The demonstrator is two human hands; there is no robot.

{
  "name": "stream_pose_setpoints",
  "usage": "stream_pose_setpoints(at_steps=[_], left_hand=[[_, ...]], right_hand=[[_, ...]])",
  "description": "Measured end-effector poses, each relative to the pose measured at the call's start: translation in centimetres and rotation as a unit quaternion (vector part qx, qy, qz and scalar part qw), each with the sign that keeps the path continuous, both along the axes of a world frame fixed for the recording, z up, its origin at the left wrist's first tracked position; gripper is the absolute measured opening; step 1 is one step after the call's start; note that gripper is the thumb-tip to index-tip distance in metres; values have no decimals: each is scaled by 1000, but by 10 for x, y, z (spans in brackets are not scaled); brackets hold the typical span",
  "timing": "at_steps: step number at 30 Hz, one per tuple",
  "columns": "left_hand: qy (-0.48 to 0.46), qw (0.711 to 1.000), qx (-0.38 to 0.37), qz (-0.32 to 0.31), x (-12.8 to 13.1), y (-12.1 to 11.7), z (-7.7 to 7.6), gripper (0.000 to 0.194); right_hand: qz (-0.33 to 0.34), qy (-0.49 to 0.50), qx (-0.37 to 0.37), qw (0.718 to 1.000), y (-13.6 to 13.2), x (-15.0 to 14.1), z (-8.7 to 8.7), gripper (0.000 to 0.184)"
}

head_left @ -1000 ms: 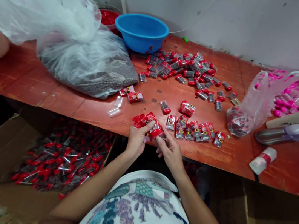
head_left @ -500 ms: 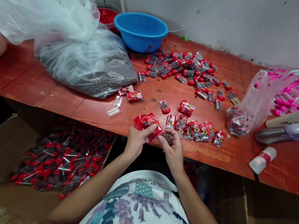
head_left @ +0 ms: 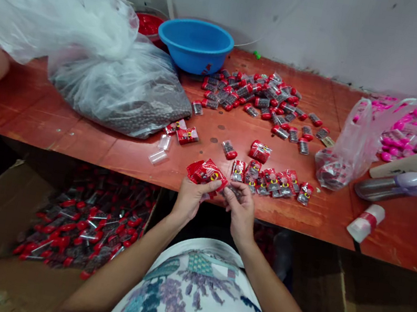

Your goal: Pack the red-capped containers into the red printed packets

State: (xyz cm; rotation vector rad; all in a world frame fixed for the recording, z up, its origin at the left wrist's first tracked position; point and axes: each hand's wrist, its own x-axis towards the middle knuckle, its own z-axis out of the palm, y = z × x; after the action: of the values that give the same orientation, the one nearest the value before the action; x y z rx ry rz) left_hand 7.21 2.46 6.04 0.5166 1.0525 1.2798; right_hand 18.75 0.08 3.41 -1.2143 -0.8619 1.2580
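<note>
Left hand pinched fanned red packets; right hand pinched 1 dark-filled container, partly hidden. Uneven fanning risked packets slipping.

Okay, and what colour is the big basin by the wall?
Blue, clearest in the head view.

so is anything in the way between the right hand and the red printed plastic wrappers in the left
Only the left hand's own thumb, lying across the red printed plastic wrappers. A red corner pokes out past it, and nothing visible stands between that and the right hand.
</note>
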Motion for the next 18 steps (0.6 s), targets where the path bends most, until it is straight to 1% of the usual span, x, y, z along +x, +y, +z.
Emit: stream_pose_setpoints(at_steps=[2, 4, 8, 10, 11, 14, 16, 18], left_hand=[[-7, 1000, -10, 1, 1, -1, -1, 31], [-11, 1000, -22, 2, 1, 0, -1, 32], [-27, 999, -26, -13, 0, 1, -3, 31], [-39, 999, -31, -18, -2, 2, -4, 29], [-43, 998, -33, -20, -2, 2, -4, 28], [-50, 998, -25, -25, -4, 2, -4, 27], [-47, 998, -20, -26, -5, 2, -3, 29], [-38, 999, -20, -23, -6, 2, -2, 34]], right_hand=[[-28, -43, 32, 998, -1, -2, 1, 22], [-35, -57, 38, 997, 0, -3, 2, 23], [4, 34, -24, 999, 2, -3, 2, 26], [7, 54, -30, 998, 2, -3, 1, 26], [6, 47, -25, 999, 2, -3, 0, 26], [-9, -37, 23, 999, 2, -3, -2, 24], [-21, -117, 77, 990, 2, -2, -4, 21], [-23, -176, 129, 976, 2, -1, -6, 19]])
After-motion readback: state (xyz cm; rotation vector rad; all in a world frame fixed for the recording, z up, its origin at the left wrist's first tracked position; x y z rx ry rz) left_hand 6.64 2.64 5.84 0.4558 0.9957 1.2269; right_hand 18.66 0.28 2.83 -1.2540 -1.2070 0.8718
